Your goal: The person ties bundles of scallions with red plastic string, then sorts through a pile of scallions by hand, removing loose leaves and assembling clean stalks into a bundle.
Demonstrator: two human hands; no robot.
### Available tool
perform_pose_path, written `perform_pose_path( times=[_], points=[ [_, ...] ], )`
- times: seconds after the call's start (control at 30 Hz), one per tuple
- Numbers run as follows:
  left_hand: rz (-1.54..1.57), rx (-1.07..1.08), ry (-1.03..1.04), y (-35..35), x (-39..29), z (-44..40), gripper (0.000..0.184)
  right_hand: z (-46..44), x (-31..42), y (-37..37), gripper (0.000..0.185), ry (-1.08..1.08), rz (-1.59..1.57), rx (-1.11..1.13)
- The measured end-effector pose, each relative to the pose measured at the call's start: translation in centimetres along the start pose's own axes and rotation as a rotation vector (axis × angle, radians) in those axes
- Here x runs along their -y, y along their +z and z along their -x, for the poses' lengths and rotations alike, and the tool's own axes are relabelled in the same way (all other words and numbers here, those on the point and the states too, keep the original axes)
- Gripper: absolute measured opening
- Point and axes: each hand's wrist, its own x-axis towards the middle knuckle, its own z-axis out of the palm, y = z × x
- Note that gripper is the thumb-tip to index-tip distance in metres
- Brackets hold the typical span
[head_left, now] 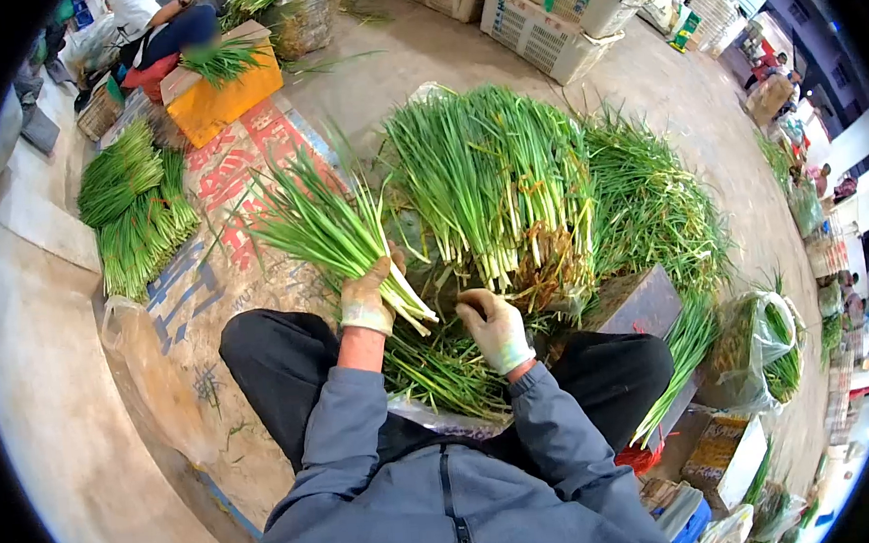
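My left hand (364, 298), in a pale work glove, is closed round a bunch of garlic chives (327, 223). Its green leaves fan up to the left and its white stem ends point down to the right. Just right of those ends is my right hand (498, 329), gloved too, with thumb and fingers curled together; whatever they pinch is too small to make out. A big upright heap of garlic chives (489, 179), with brown, withered leaves at its base, stands beyond my hands. Loose green leaves (441, 376) lie between my knees.
More greens (649, 199) are piled at the right, beside a dark board (640, 304) and a plastic bag (758, 351). Neat bundles (137, 210) lie at the left. A person (166, 29) sits behind an orange box (225, 95). White crates (549, 35) stand at the back.
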Motion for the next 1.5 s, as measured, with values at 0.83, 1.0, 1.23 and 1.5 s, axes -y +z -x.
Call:
perform_pose_path(
  times=[0.83,1.0,1.23,1.5],
  points=[
    [-0.177,-0.084,0.013,0.1,0.7,0.3,0.031,1.3,4.2,0.8,0.018,-0.2,0.017,0.143],
    [-0.191,-0.12,0.049,-0.1,1.0,0.1,0.024,1.1,4.0,2.1,0.021,-0.216,0.194,0.197],
    [-0.265,-0.008,-0.011,0.1,1.0,0.9,0.023,0.8,4.4,1.5,0.022,-0.089,0.021,0.409],
    [-0.427,0.251,-0.115,0.3,0.8,1.4,0.04,0.6,4.5,1.6,0.021,-0.042,-0.007,0.462]
  ],
)
